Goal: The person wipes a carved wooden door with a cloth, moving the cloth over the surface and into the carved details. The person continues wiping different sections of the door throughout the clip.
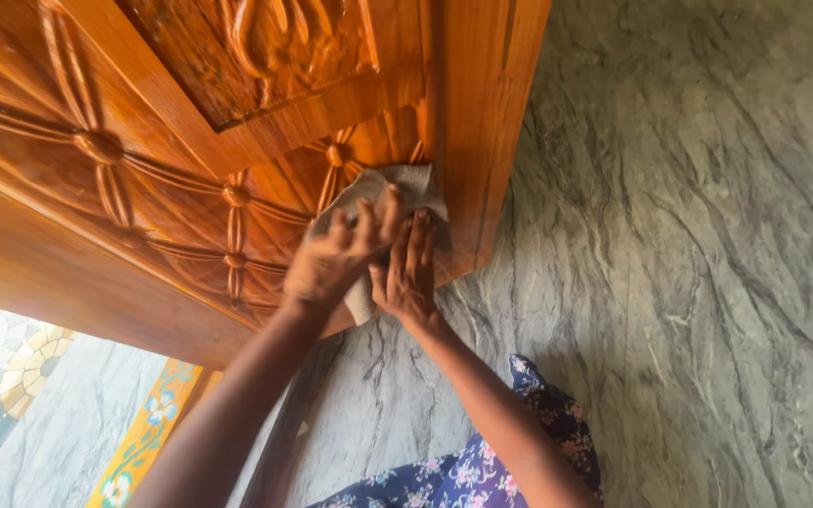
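Both hands press cloth against carved door.

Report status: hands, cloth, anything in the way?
Both hands, left hand and right hand, pressing grey cloth on carved wooden door. Nothing blocking.

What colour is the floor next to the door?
Grey stone floor with darker wavy streaks, seen best in the head view.
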